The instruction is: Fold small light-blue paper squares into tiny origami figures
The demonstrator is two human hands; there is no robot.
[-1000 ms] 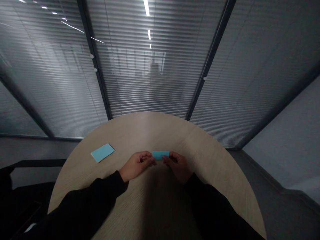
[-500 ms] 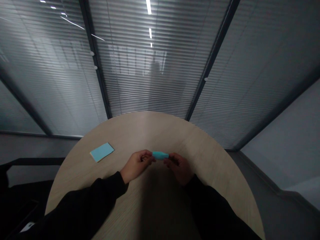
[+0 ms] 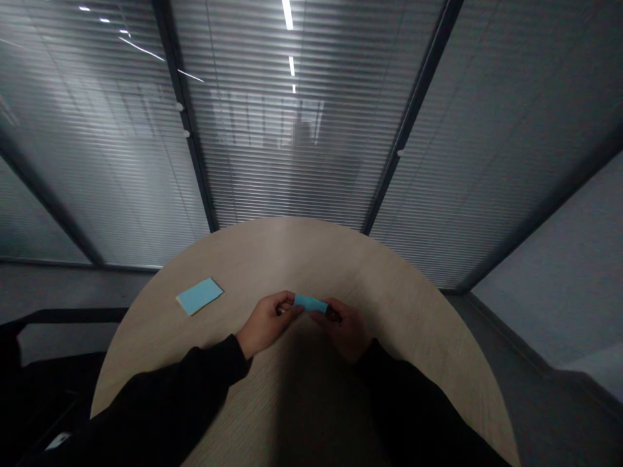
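Over the round wooden counter (image 3: 341,259), both hands work close together. The left hand (image 3: 267,322) and the right hand (image 3: 344,331) each have a narrow grip, pinching one end of a small blue paper strip (image 3: 310,303). The strip is held up off the counter and tilts down to the right. It is in the hands, not set down. Near the left side of the counter lies a flat blue card (image 3: 199,296) with a pale edge. No hand touches it, so that card is left for now. Black sleeves (image 3: 180,389) cover both arms. Glass walls with blinds (image 3: 292,162) stand behind.
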